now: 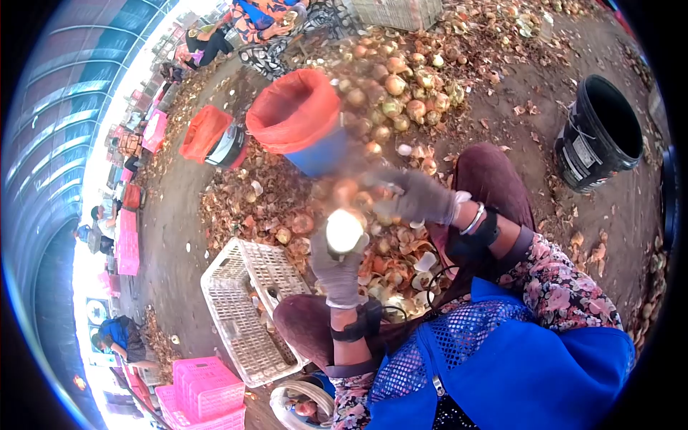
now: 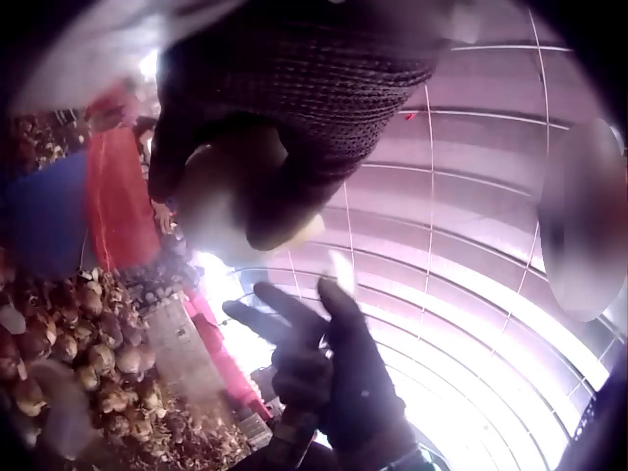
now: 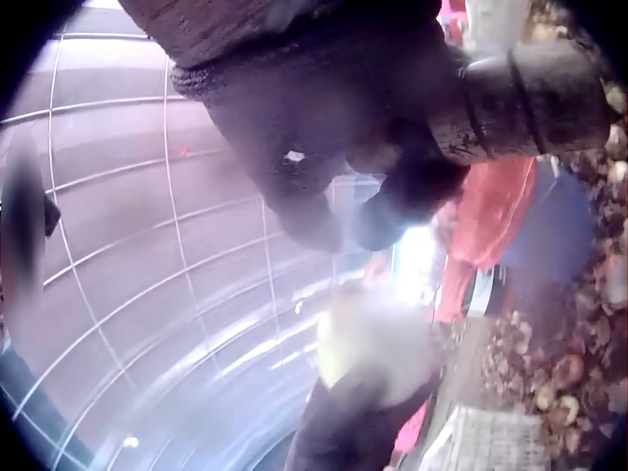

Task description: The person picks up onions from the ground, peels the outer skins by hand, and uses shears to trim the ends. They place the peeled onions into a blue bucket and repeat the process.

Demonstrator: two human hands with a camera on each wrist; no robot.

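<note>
A pale peeled onion (image 1: 344, 231) sits in the fingers of my gloved left hand (image 1: 337, 269), in front of my left knee. In the left wrist view the glove's fingers curl around the onion (image 2: 231, 186). My gloved right hand (image 1: 416, 195), blurred, is up and to the right, apart from the onion. It grips a brown, dark-banded handle (image 3: 535, 98), which sticks out past the palm. Thumb and forefinger reach forward, with a small white bit (image 2: 340, 271) at the thumb tip; I cannot tell whether it is blade or peel.
A blue bucket (image 1: 315, 154) with a red mesh bag (image 1: 287, 136) stands ahead, beside heaped onions (image 1: 416, 107). A white crate (image 1: 251, 337) lies left of my knee; a black bucket (image 1: 573, 154) stands right. Peels cover the ground. Another person (image 1: 261, 29) sits across; pink crates (image 1: 208, 390) are stacked lower left.
</note>
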